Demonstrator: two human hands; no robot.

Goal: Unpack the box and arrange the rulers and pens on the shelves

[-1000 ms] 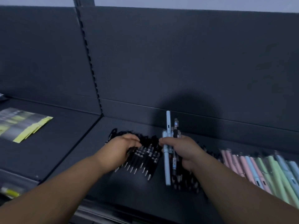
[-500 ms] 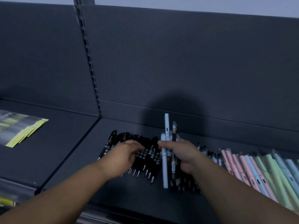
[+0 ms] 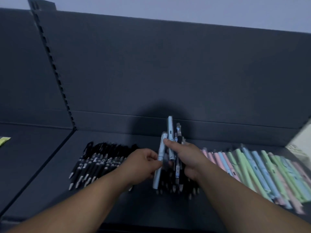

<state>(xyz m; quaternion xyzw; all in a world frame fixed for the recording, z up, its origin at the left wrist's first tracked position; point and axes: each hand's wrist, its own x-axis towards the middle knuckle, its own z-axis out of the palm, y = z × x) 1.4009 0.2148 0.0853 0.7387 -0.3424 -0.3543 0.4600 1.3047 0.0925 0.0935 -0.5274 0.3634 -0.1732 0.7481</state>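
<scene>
Back panel [image 3: 168, 73]: one, dark grey, plain, with a slotted upright at its left.
Shelf [image 3: 53, 165]: one, dark grey, carries all the pens.
Pastel pens [image 3: 262, 172]: one row at the shelf's right, pink, blue and green, lying side by side; too blurred to count.
Black pens [image 3: 96, 163]: one row at left of centre, silver tips toward the viewer; count not legible.
Right hand [image 3: 190, 160]: fingers clamped on a bundle [image 3: 178, 137] held upright above the shelf, of one tall pale-blue pen and several black ones.
Left hand [image 3: 141, 165]: half a second ago on the black pens, now at the bundle, fingers pinching a second blue pen [image 3: 156, 179], which is slanted.
Pale pack [image 3: 301, 142]: one, newly in view at the right edge.
Yellow slip [image 3: 4, 141]: one, now nearly off the left edge.
</scene>
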